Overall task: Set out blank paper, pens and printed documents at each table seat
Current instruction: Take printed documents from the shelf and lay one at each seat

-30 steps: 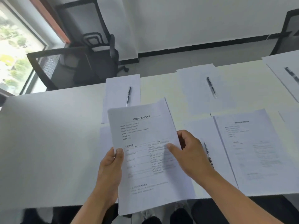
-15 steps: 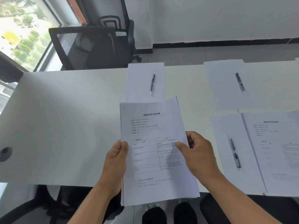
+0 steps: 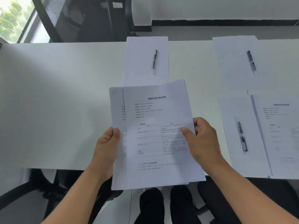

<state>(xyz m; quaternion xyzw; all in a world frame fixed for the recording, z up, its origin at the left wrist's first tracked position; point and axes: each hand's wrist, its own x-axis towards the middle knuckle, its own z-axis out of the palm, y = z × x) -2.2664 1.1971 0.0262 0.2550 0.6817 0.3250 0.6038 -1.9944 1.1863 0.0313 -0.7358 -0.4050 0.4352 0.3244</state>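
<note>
Both hands hold the stack of printed documents (image 3: 155, 135) above the table's near edge: left hand (image 3: 107, 148) pinches its left side, right hand (image 3: 203, 141) its right. The top sheet sits crooked, so two pages might slide off together.

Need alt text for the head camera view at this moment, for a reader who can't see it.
Both hands hold a stack of printed documents above the near edge of a white table, left hand on its left edge, right hand on its right. Three blank sheets, each with a pen, and one printed document lie on the table.
</note>
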